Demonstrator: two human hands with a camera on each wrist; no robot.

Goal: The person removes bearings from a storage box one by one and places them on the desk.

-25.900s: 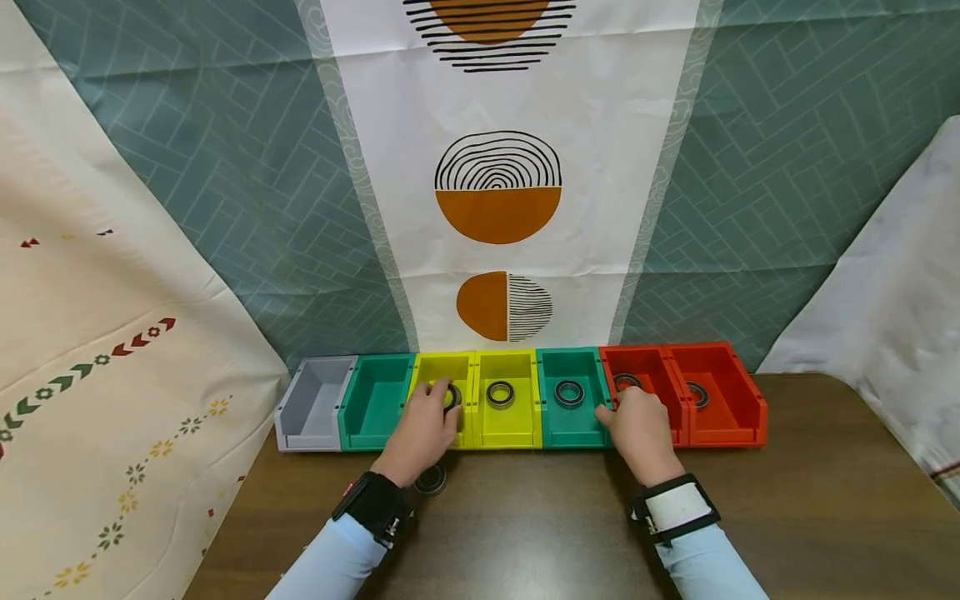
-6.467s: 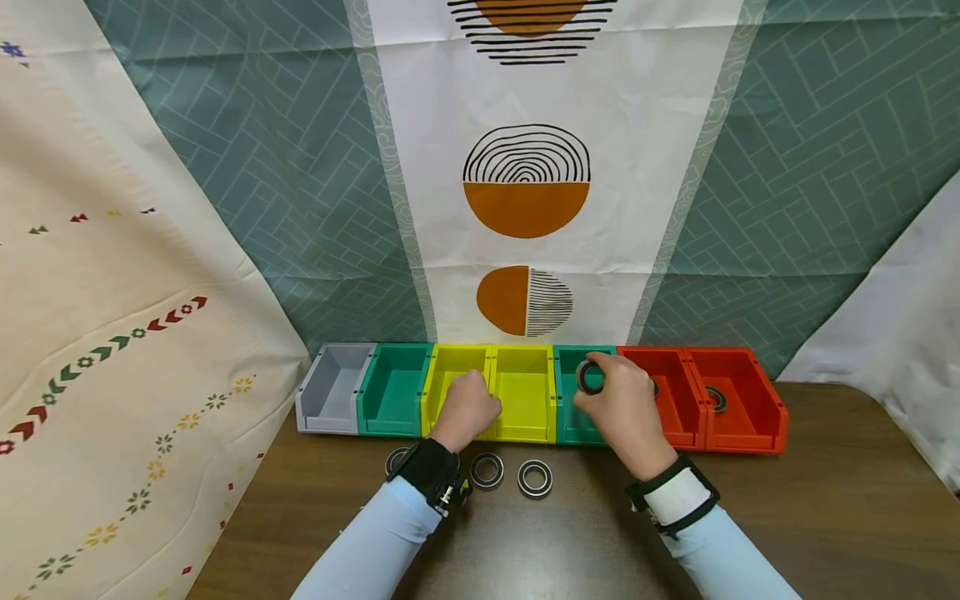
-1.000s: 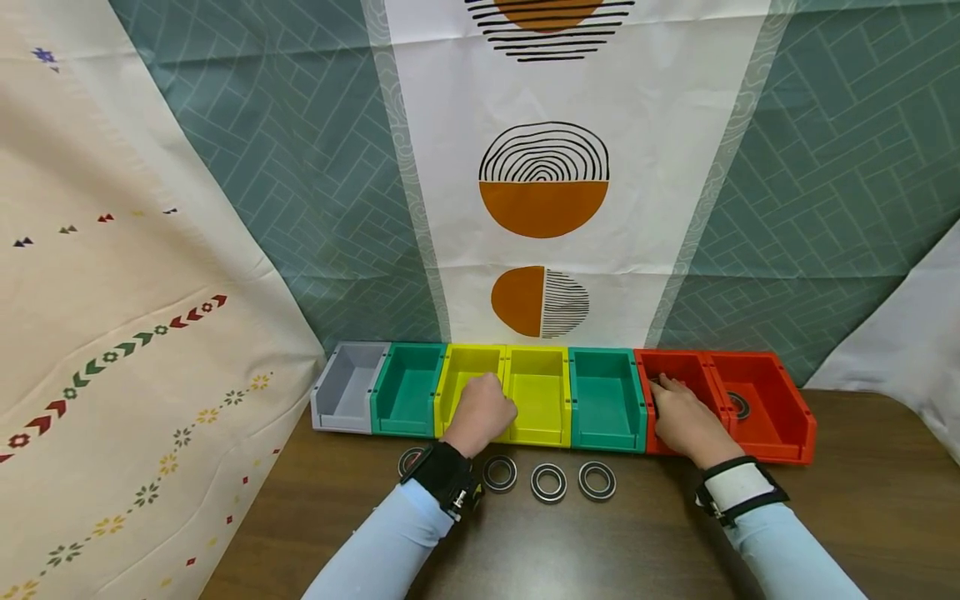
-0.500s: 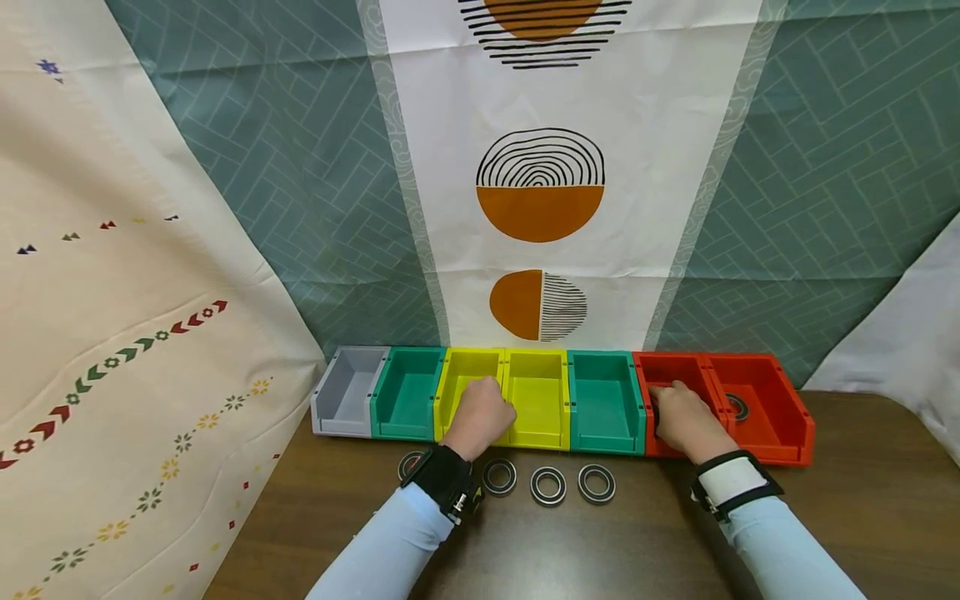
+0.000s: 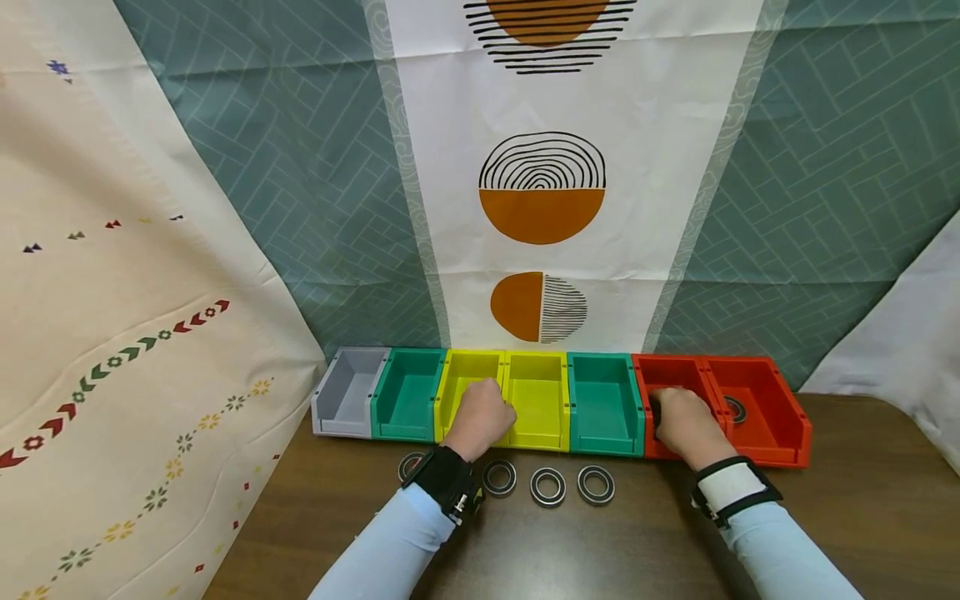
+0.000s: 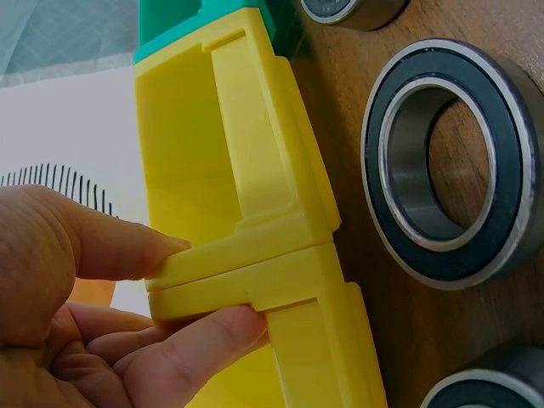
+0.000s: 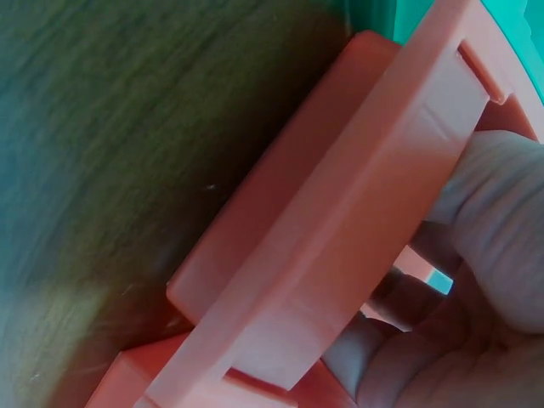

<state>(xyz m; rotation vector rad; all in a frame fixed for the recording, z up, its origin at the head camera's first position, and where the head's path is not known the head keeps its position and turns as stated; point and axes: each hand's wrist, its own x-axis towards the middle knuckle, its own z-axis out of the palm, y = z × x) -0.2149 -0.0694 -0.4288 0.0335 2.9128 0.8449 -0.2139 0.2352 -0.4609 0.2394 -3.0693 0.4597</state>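
My left hand [image 5: 480, 417] pinches the adjoining walls of the two yellow bins, with the thumb in the left yellow bin [image 6: 191, 161] and fingers in the right yellow bin [image 5: 538, 408]. Inside the left red bin [image 5: 678, 371], my right hand [image 5: 686, 423] has its fingers curled. A dark edge of a bearing [image 5: 656, 412] shows by its fingertips; the rest is hidden behind the hand. In the right wrist view, the red bin's front lip [image 7: 340, 229] covers part of the fingers. Along the table before the bins lie bearings [image 5: 547, 487] in a row.
The right red bin [image 5: 761, 400] contains another bearing [image 5: 736, 409]. A grey bin [image 5: 348, 392] and a green bin [image 5: 408, 392] stand at the row's left; another green bin [image 5: 606, 404] adjoins the red ones. Patterned cloth [image 5: 540, 317] hangs behind the brown table [image 5: 570, 550].
Bearings once in the yellow bins and right green bin now lie on the table. My right hand moved from the green bin to the left red one; lately its fingers curled in. The left stays put.
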